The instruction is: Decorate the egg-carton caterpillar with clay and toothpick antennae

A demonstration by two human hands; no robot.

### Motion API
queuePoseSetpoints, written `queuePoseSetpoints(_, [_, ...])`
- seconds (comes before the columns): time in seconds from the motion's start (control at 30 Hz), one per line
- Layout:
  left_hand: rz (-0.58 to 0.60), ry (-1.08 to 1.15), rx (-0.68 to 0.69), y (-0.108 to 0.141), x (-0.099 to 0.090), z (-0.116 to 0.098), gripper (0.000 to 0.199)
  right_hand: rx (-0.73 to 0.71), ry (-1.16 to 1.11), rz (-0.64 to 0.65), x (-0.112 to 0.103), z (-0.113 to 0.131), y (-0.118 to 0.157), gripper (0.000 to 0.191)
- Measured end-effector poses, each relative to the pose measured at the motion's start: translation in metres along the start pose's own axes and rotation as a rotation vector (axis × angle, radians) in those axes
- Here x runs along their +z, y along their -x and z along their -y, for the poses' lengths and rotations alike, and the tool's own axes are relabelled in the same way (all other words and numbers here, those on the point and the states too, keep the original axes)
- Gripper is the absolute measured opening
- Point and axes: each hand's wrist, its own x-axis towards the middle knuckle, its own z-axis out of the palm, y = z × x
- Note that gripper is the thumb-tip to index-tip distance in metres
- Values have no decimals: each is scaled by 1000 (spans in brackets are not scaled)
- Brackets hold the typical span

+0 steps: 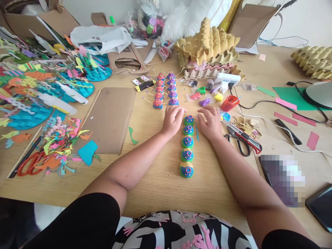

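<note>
Half-open, the left hand [173, 120] and right hand [211, 123] hold nothing visible, flanking the far end of the row [188, 141], five blue-and-green domes with ringed tops. Both palms are hidden.

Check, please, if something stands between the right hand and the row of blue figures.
A narrow blue strip and some thin sticks lie flat between the right hand and the row of figures; nothing tall is visible there.
</note>
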Motion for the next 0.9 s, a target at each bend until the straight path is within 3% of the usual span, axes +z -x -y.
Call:
queuePoseSetpoints(0.3, [20, 76, -20, -1, 4, 2, 20, 72, 44, -20, 0, 3, 0, 31])
queuePoseSetpoints(0.47, [51, 68, -50, 0, 6, 4, 11, 66, 101, -46, -14, 9, -13, 31])
queuePoseSetpoints(0.57, [47, 76, -73, -1, 8, 6, 9, 109, 118, -2, -27, 5, -37, 28])
queuePoseSetpoints(0.67, [45, 98, -100, -2, 8, 6, 10, 146, 152, 151, -35, -4, -69, 27])
queuePoseSetpoints(0.9, [61, 147, -134, -4, 7, 2, 9, 213, 473, 424, -53, -16, -144, 33])
